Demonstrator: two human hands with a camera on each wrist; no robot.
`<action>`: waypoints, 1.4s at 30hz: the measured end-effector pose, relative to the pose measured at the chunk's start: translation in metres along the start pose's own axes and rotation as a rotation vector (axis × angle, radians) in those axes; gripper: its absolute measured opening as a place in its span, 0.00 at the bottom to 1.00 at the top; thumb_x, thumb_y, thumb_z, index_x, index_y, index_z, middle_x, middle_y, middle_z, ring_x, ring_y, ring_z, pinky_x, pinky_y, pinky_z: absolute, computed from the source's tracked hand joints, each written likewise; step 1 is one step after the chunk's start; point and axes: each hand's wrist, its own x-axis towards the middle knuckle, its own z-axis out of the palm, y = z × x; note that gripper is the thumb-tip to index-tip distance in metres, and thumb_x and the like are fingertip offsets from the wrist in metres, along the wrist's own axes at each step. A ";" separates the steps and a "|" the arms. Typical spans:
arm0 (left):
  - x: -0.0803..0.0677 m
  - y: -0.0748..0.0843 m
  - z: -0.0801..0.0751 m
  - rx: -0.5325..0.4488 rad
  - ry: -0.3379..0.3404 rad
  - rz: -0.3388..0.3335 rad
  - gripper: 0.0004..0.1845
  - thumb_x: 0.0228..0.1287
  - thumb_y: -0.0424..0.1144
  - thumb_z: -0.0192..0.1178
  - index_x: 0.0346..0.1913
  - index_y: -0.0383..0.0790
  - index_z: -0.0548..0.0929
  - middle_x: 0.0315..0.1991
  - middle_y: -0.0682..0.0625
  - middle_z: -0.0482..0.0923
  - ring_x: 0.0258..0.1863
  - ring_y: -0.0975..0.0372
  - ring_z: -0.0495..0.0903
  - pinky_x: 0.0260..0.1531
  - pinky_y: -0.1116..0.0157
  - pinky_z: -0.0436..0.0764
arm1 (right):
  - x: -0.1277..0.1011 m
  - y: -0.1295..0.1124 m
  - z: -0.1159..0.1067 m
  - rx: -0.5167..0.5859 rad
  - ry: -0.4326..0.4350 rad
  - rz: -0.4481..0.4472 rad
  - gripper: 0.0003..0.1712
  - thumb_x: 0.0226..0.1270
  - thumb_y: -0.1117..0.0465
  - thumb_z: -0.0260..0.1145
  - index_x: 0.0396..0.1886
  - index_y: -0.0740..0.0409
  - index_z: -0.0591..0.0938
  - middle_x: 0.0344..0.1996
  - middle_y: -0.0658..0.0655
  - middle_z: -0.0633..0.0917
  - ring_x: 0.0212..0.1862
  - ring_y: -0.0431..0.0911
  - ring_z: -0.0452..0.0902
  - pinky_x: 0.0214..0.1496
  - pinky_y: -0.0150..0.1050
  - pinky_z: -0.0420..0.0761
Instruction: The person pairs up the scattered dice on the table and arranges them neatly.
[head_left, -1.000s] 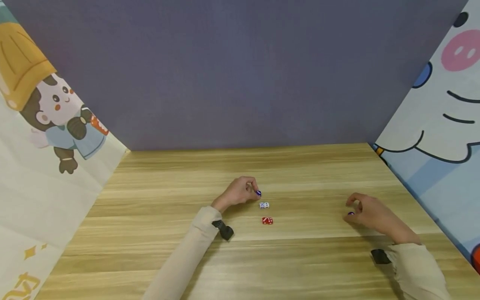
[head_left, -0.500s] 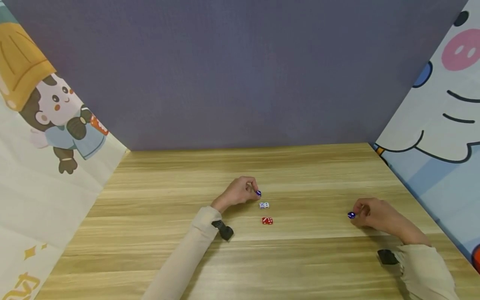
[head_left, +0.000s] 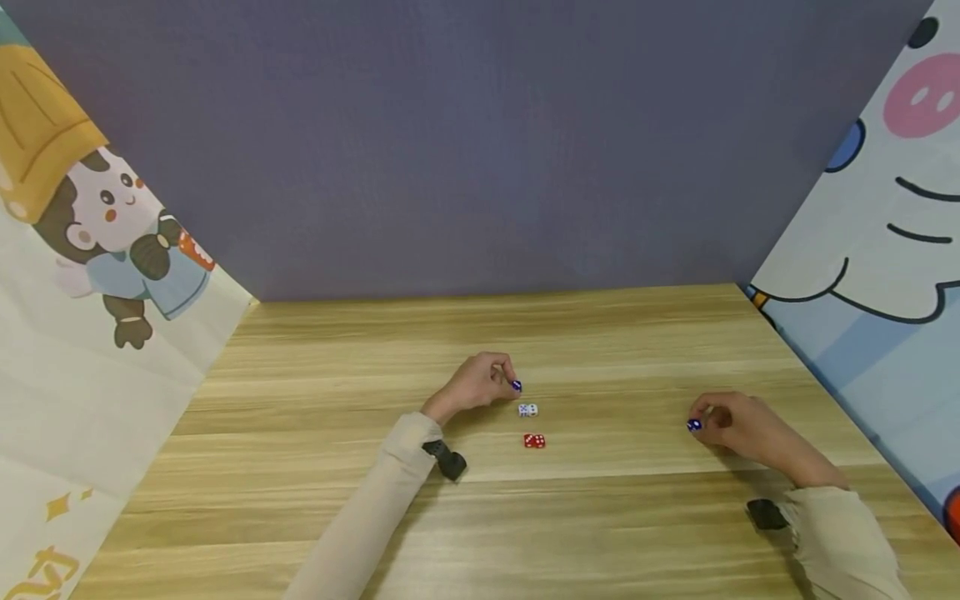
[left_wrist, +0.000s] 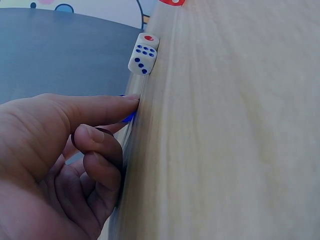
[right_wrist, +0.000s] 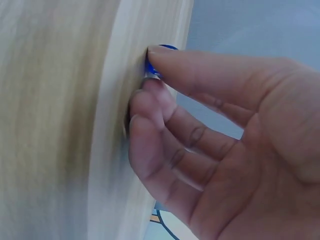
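My left hand (head_left: 474,383) pinches a blue die (head_left: 517,386) at mid-table; in the left wrist view the thumb covers most of that blue die (left_wrist: 128,118). Just in front of it sit two white dice (head_left: 528,410) side by side, and nearer still a pair of red dice (head_left: 534,441). Over at the right, my right hand (head_left: 742,425) holds another blue die (head_left: 694,425) between thumb and fingertips. The right wrist view shows only a bit of this blue die (right_wrist: 153,68) past the thumb, low over the wood.
The wooden table (head_left: 615,533) meets a grey-blue panel (head_left: 495,167) at its far edge. Cartoon-printed sheets stand along the left side (head_left: 60,350) and right side (head_left: 855,275). Black wrist cameras (head_left: 447,460) hang beneath both wrists.
The right thumb and fingers have closed on their blue die; that hand drew back to the right, then moved slightly left with it. The left hand stays still.
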 end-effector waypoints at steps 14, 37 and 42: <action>-0.002 0.002 -0.002 -0.028 -0.001 -0.001 0.08 0.58 0.33 0.72 0.35 0.37 0.81 0.13 0.54 0.69 0.11 0.66 0.66 0.14 0.71 0.67 | 0.002 -0.001 -0.001 -0.020 0.023 -0.018 0.08 0.59 0.65 0.73 0.36 0.53 0.84 0.23 0.45 0.81 0.25 0.34 0.72 0.26 0.34 0.72; -0.001 0.000 0.001 -0.017 0.001 -0.003 0.09 0.58 0.34 0.72 0.35 0.37 0.81 0.12 0.55 0.69 0.10 0.67 0.66 0.12 0.71 0.65 | 0.002 0.000 0.001 -0.038 0.029 -0.022 0.08 0.58 0.64 0.74 0.35 0.51 0.84 0.24 0.44 0.81 0.26 0.34 0.74 0.29 0.35 0.74; -0.001 0.000 0.002 -0.022 0.009 0.005 0.09 0.58 0.33 0.72 0.35 0.36 0.81 0.12 0.54 0.69 0.10 0.66 0.66 0.12 0.70 0.65 | 0.002 0.000 0.001 -0.017 0.018 -0.018 0.08 0.58 0.66 0.74 0.34 0.52 0.83 0.23 0.45 0.81 0.26 0.34 0.74 0.29 0.34 0.74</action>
